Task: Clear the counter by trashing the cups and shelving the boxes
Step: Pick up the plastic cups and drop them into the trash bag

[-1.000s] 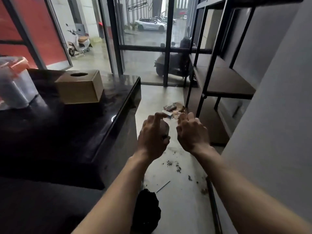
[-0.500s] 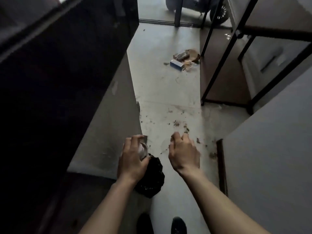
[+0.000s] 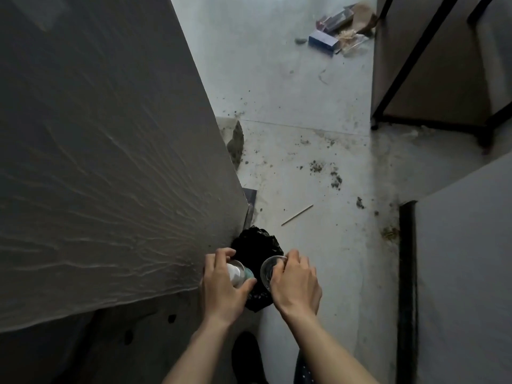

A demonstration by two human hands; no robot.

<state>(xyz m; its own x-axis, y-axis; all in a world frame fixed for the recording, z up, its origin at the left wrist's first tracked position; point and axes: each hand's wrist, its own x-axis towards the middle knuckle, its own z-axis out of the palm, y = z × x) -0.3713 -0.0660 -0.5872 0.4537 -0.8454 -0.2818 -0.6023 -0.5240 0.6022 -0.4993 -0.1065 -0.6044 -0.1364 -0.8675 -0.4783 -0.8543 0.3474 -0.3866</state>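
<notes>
I look down at the floor beside the counter's grey side panel (image 3: 116, 167). My left hand (image 3: 221, 292) is closed around a clear plastic cup (image 3: 238, 273) with something white and teal in it. My right hand (image 3: 295, 285) grips a second, empty clear cup (image 3: 268, 270) by its rim. Both cups hang just above a black trash bag (image 3: 256, 249) that sits on the floor against the panel. The counter top and the boxes are out of view.
Litter (image 3: 339, 31), with a small blue box (image 3: 322, 42), lies on the floor far ahead. A black-framed shelf unit (image 3: 424, 87) stands at upper right. A grey wall (image 3: 465, 259) closes the right side. A thin stick (image 3: 297, 215) and dirt lie on the floor.
My head has tilted further down and the counter top has left the view. Both hands have dropped to the black bag. The right hand's cup now shows clearly.
</notes>
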